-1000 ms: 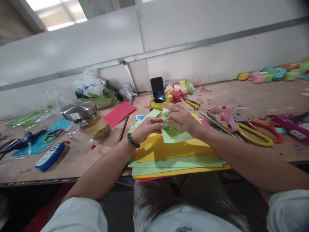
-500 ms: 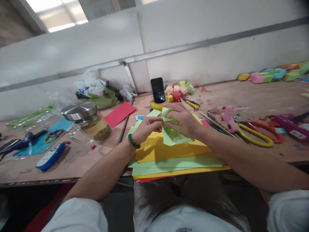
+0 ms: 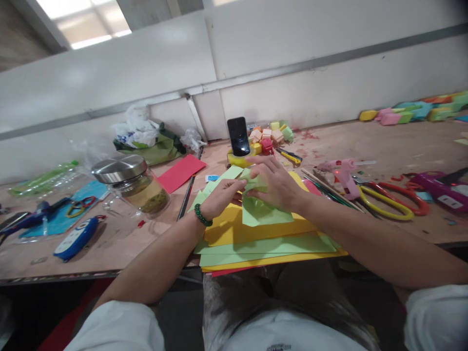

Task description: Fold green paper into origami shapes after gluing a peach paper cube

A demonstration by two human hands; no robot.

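Between my hands is a creased sheet of light green paper (image 3: pixel 265 210), partly folded, held just above a stack of coloured paper. My right hand (image 3: pixel 278 183) grips its upper right side, the fingers bent over the top. At the left edge, my left hand (image 3: pixel 224 195) pinches the same sheet between thumb and fingers; some fingertips are hidden behind it. Under both hands lie yellow sheets (image 3: pixel 223 234) on top of more green sheets (image 3: pixel 252 247). A green bead bracelet (image 3: pixel 202 215) circles my left wrist.
A phone (image 3: pixel 239 136) leans upright on a yellow tape roll behind my hands. Folded paper pieces (image 3: pixel 268 139) and a yellow cutter (image 3: pixel 290 156) lie beyond. To the right are a pink glue gun (image 3: pixel 345 178) and scissors (image 3: pixel 387 204); leftward, a glass jar (image 3: pixel 146 190) and red paper (image 3: pixel 182 173).
The green sheet has turned and shifted slightly left and down, its raised top corner now lower. My left fingers have moved further behind its edge.
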